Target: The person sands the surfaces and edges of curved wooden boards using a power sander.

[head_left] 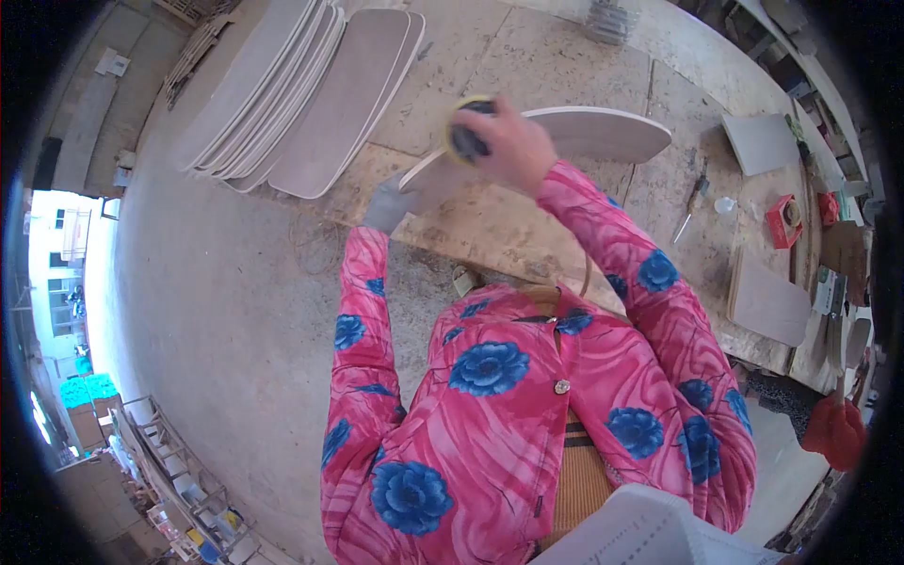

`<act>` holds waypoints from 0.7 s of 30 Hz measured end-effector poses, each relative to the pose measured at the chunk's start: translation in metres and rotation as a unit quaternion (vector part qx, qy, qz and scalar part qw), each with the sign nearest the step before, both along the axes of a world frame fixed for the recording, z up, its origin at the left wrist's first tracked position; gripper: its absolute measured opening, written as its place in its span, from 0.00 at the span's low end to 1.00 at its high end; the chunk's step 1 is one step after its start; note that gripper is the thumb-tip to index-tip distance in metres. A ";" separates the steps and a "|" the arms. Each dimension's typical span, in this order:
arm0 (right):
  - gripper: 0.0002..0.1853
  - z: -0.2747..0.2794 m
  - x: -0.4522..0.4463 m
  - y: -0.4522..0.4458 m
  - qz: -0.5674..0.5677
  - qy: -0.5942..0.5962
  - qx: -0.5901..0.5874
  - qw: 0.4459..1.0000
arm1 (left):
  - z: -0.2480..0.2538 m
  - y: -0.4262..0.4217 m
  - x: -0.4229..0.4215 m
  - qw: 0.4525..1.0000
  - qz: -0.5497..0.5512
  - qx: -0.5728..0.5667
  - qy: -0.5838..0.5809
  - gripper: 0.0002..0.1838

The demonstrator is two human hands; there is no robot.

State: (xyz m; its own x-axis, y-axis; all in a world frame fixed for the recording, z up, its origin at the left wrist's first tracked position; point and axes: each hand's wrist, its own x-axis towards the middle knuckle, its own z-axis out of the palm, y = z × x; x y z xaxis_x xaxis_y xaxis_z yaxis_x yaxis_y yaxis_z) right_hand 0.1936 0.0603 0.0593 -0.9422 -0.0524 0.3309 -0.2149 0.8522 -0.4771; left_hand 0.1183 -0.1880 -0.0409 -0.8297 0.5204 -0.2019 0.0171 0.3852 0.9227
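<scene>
I see the board [612, 137] at the table [565, 217], its left end by the near edge. Bare tabletop separates it from the screwdriver [697, 194] to the right. The board is pale, thin and round-cornered. My left hand [387, 204] grips its left end; my right hand's [516, 146] fingers hold the round tool [466, 135], motion-blurred.

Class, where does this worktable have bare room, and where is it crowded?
Bare worktable shows between the stacked boards, held board and grey bundle, and between the right sleeve and slim tool. The right end is crowded with pale panels and a red box.
</scene>
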 end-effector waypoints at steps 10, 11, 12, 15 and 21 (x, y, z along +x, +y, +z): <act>0.25 0.002 0.065 0.205 -0.421 -0.020 0.052 0.905 | -0.005 -0.005 -0.004 0.998 -0.014 -0.006 0.064 0.22; 0.25 0.004 0.066 0.209 -0.425 -0.018 0.052 0.904 | -0.008 -0.003 -0.002 0.997 -0.008 -0.015 0.078 0.22; 0.26 0.005 0.065 0.207 -0.402 -0.030 0.061 0.913 | -0.012 -0.005 -0.003 0.996 -0.002 -0.024 0.090 0.22; 0.26 -0.010 0.047 0.178 -0.321 0.027 0.074 0.944 | -0.015 -0.006 -0.002 0.997 -0.001 -0.001 0.072 0.22; 0.24 -0.012 0.007 0.025 -0.053 0.025 -0.015 0.998 | -0.013 -0.005 -0.001 0.997 -0.021 0.030 0.071 0.23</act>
State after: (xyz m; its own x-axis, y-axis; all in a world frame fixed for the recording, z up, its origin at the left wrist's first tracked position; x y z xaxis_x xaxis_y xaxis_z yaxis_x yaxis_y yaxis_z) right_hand 0.2006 0.0851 0.0471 -0.9243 0.0567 0.3775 -0.1492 0.8566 -0.4939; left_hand 0.1172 -0.1930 -0.0542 -0.8252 0.5626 -0.0503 0.1647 0.3250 0.9313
